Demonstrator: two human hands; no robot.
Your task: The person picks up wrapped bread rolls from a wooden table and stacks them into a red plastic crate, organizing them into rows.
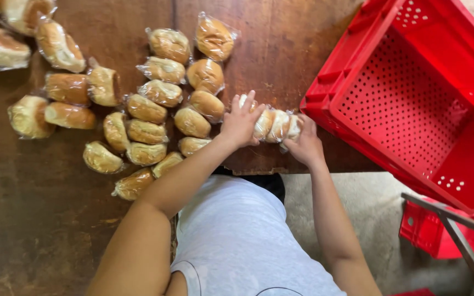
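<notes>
A short row of wrapped bread rolls (272, 125) lies near the front edge of the brown wooden table (39, 208). My left hand (241, 121) presses against the row's left end, fingers spread over a roll. My right hand (304, 143) closes on the right end of the same row. The rolls sit squeezed between both hands. A large cluster of other bagged rolls (154, 109) lies to the left of my left hand.
A big red perforated plastic crate (412, 98) stands tilted at the table's right end, open side facing me. A second red crate (440, 233) and a grey metal frame (456, 227) sit lower right on the floor. More rolls (34, 38) lie at the far left.
</notes>
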